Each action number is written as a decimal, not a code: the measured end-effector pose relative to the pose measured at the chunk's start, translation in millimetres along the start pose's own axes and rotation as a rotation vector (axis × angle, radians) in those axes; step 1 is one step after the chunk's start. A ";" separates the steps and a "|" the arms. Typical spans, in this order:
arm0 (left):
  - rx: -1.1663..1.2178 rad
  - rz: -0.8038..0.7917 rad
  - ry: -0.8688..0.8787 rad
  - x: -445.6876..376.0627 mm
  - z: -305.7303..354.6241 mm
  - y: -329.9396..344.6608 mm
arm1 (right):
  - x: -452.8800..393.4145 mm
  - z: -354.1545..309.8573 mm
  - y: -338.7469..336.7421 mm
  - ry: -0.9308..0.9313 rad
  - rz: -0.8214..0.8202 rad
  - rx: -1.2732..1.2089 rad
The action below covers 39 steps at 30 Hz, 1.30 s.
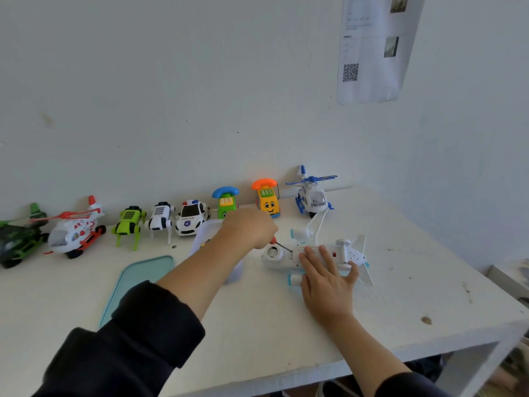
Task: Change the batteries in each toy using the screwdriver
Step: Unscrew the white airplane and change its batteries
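Fingers of the right hand lie straight and spread, pressing flat on the upturned belly of the white toy airplane, while the left hand curls its fingers around the red handle of the screwdriver. That tool's thin dark shaft slants down and to the right from the fist, its tip meeting the airplane's underside just left of the right fingertips. The airplane lies upside down on the white table, its long axis running left to right, rounded nose to the left and tail fins to the right, one wing reaching toward the wall. Just left of the airplane stands a clear plastic box, mostly hidden behind the left forearm; small coloured items show inside, too blurred to name. Its teal lid lies flat on the table farther left of the airplane. Both forearms reach forward from dark sleeves, the left crossing over the box. Behind the airplane, along the wall, stand a blue-and-white toy helicopter, an orange-topped toy phone and a blue-topped toy phone.
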<state>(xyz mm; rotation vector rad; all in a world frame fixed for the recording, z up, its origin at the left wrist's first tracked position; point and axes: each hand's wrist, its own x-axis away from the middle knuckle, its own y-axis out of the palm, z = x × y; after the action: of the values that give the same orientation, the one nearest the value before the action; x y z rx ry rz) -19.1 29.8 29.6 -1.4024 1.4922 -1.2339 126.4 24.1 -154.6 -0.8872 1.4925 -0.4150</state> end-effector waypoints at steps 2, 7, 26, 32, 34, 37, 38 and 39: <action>-0.035 0.043 0.038 4.9 3.3 0.7 | -0.3 -0.1 0.2 0.004 -0.003 -0.002; -0.067 0.168 0.182 8.4 11.2 7.3 | -0.5 -0.9 -1.0 0.004 -0.011 0.001; -0.233 0.141 0.080 -13.2 23.8 5.6 | -1.3 0.1 -0.5 0.011 -0.011 -0.007; -0.149 0.033 0.137 -9.6 12.6 10.6 | -1.0 0.6 0.6 0.001 -0.002 -0.026; -0.016 -0.047 0.110 -11.5 9.1 4.7 | -1.2 1.0 1.5 -0.006 0.001 -0.032; 0.143 -0.092 0.156 -13.2 2.4 -14.1 | -1.0 1.1 2.5 -0.010 0.014 -0.027; 0.212 -0.082 0.188 -13.3 0.9 -17.9 | -1.0 1.1 2.1 -0.008 0.013 -0.027; 0.298 -0.051 0.205 -13.6 0.9 -19.6 | -1.1 0.8 1.7 -0.007 0.011 -0.027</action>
<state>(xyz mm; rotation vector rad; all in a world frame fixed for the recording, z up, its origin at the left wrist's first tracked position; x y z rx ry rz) -10.9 44.2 46.8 -1.1488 1.3429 -1.5989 126.6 26.3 -155.2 -0.9008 1.4989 -0.3844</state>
